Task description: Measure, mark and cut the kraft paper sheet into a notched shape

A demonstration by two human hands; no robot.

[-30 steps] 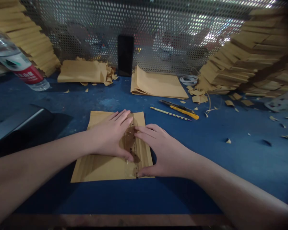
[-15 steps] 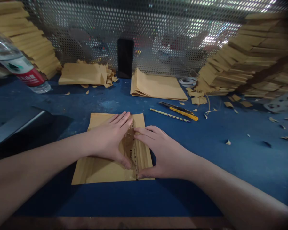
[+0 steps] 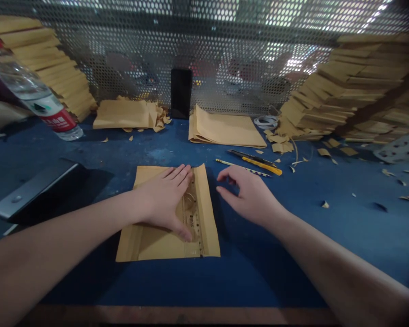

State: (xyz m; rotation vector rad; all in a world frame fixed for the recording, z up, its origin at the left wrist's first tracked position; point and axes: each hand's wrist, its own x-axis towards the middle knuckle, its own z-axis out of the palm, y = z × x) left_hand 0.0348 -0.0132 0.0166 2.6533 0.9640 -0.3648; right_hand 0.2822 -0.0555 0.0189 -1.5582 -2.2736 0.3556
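Note:
A brown paper piece (image 3: pixel 157 247) lies flat on the blue table, its right edge strip folded slightly up. Across its right part rests a clear ruler (image 3: pixel 192 222). My left hand (image 3: pixel 167 197) lies spread on the paper and the ruler's left edge, fingers pointing away from me. Off the paper to the right, my right hand (image 3: pixel 247 193) hovers with thumb and fingers apart and nothing between them. Just beyond it are a patterned pencil (image 3: pixel 259 172), partly covered by that hand, a yellow cutter (image 3: pixel 264 166) and a dark cutter (image 3: pixel 248 155).
Behind are folded brown sheets (image 3: pixel 228 129), a brown paper bundle (image 3: pixel 122 114) and an upright black phone (image 3: pixel 181 93). A water bottle (image 3: pixel 49 109) and dark stand (image 3: pixel 37 190) are left. Tall paper stacks (image 3: pixel 341 86) rise right, scraps (image 3: pixel 282 144) beside them.
My right hand has left the ruler and the paper's right edge, moving right and away from me. My left hand stays on the paper. The camera view has shifted slightly.

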